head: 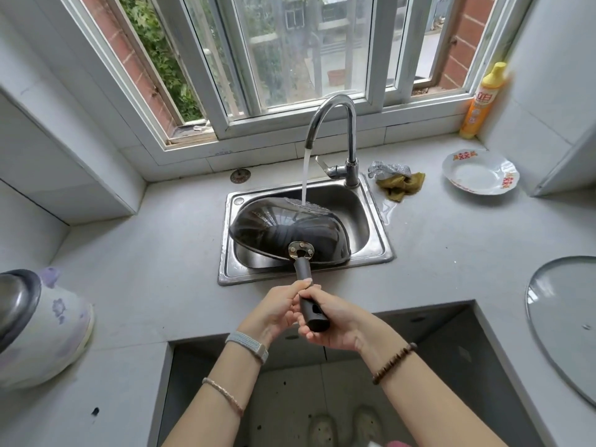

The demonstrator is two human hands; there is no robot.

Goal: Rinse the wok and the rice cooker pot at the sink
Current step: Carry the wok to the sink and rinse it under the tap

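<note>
Black wok (290,232) sits bottom-up in the sink (382,243) under running water (304,175). Left grip (277,312) and right grip (337,329) both clasp its handle (304,275), just outside the near rim.

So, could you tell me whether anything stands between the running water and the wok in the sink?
Nothing visible does. The water falls from the tap straight onto the wok, on its dark outer side, over the sink. The left hand and right hand both grip its handle.
</note>
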